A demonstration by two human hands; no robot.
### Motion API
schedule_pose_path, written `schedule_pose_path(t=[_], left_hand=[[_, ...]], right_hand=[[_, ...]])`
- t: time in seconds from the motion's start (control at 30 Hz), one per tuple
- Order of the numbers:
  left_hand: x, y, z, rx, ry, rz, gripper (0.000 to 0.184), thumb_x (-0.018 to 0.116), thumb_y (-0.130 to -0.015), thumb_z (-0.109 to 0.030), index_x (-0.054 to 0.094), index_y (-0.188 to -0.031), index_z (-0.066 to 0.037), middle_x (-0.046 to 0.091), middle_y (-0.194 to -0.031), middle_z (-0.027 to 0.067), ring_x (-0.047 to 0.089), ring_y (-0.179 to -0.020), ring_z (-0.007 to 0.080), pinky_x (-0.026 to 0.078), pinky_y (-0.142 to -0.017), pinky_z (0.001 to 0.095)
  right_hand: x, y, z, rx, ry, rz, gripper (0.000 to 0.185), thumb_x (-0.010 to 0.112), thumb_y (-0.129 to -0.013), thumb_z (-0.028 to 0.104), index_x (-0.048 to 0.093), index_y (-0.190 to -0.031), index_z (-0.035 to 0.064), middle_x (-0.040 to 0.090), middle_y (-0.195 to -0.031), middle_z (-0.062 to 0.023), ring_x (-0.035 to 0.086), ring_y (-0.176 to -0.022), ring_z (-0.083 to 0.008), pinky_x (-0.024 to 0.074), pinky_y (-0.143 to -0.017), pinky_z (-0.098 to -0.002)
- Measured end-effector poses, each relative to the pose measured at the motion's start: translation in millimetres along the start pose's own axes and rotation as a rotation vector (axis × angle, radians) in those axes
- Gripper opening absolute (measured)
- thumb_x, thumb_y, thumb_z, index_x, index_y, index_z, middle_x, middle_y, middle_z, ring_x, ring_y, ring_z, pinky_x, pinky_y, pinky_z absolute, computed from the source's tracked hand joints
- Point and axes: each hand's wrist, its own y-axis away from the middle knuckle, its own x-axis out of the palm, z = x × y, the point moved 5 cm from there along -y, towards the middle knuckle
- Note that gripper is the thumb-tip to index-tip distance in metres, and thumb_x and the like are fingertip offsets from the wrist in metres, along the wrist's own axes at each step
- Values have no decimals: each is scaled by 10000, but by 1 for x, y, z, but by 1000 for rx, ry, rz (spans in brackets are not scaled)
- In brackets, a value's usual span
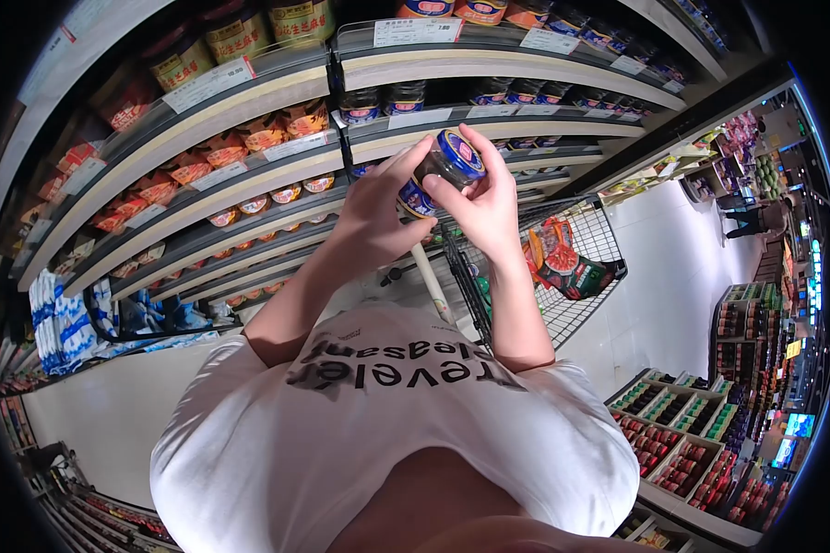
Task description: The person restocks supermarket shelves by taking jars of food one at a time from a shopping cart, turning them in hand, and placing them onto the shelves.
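A glass jar (pixel 444 169) with a blue lid and a blue label is held tilted between both hands, in front of the shelves. My left hand (pixel 378 214) wraps round the jar's label end from the left. On the other side, my right hand (pixel 482 198) closes on it near the lid, its thumb across the glass. Just below and right of the hands stands a wire shopping cart (pixel 576 318) with packaged goods (pixel 563 258) in red, green and dark wrapping inside.
Curved-looking shelves (pixel 498 69) with jars and cups fill the top and left. Blue-and-white packages (pixel 65 323) hang at the left. A display bin (pixel 673 442) stands at the lower right. Farther off at the right, a person (pixel 756 218) stands in the aisle.
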Motion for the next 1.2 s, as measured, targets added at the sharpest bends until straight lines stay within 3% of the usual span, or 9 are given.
schedule_pose_path(t=[0.17, 0.2, 0.3, 0.33, 0.43, 0.57, 0.87, 1.03, 1.2], left_hand=[[-3, -31, -7, 130, -364, 82, 987, 886, -703, -207, 406, -1555, -74, 474, -1550, 188, 588, -1276, 403, 503, -1041, 463], [-9, -35, -9, 108, -443, 46, 1022, 915, -674, -265, 416, -1546, -80, 459, -1556, 172, 645, -1171, 403, 547, -960, 471], [-23, -48, -2, 27, -551, -20, 1014, 917, -674, -243, 426, -1547, -86, 467, -1552, 185, 632, -1192, 423, 552, -945, 464], [-27, -53, -3, 130, -613, -89, 964, 896, -696, -313, 444, -1514, -77, 549, -1428, 157, 702, -967, 387, 581, -802, 486], [-33, -64, 14, -161, -687, 45, 868, 833, -769, -395, 477, -1500, -89, 548, -1437, 183, 667, -1098, 406, 558, -902, 481], [-33, -76, 33, -215, -748, 33, 754, 764, -828, -481, 530, -1462, -146, 653, -1250, 199, 678, -1073, 388, 552, -896, 494], [-21, -74, 48, -202, -776, 0, 606, 744, -860, -354, 556, -1416, -201, 681, -1087, 199, 710, -934, 422, 578, -777, 524], [-21, -72, 50, -154, -757, -37, 617, 770, -830, -288, 559, -1402, -188, 672, -1101, 196, 713, -909, 409, 584, -748, 516], [-23, -71, 49, -133, -742, -56, 615, 773, -821, -265, 565, -1394, -180, 673, -1086, 179, 712, -894, 402, 581, -747, 516]], right_hand=[[-12, -16, 4, -45, -212, -77, 585, 798, -883, 28, 484, -1371, -47, 653, -1161, -118, 687, -968, -145, 624, -782, -284], [-16, -20, 4, -71, -220, -114, 577, 785, -891, 19, 472, -1372, -48, 649, -1162, -124, 689, -974, -155, 633, -788, -299], [-30, -37, -3, -107, -217, -195, 584, 764, -914, 22, 424, -1385, -41, 640, -1162, -145, 690, -978, -174, 640, -795, -320], [-35, -43, -9, -118, -203, -216, 594, 768, -923, 66, 423, -1397, -32, 656, -1155, -146, 704, -921, -181, 625, -771, -316], [-39, -56, -23, -100, -237, -293, 603, 767, -938, 114, 414, -1409, -16, 673, -1143, -144, 719, -854, -192, 608, -742, -312], [-36, -69, -40, -75, -329, -379, 600, 759, -950, 121, 390, -1408, 2, 669, -1133, -144, 722, -848, -203, 605, -727, -317], [-31, -99, -62, -179, -307, -435, 584, 765, -938, 90, 398, -1385, 11, 543, -1255, -113, 715, -901, -209, 637, -794, -370], [-34, -94, -44, -395, 415, -645, 625, 856, -872, 215, 518, -1330, -45, 548, -1251, -140, 611, -1102, -223, 542, -936, -344], [-27, -97, -25, -521, 471, -549, 626, 875, -826, 217, 563, -1288, -69, 562, -1204, -177, 562, -1155, -285, 467, -996, -367]])
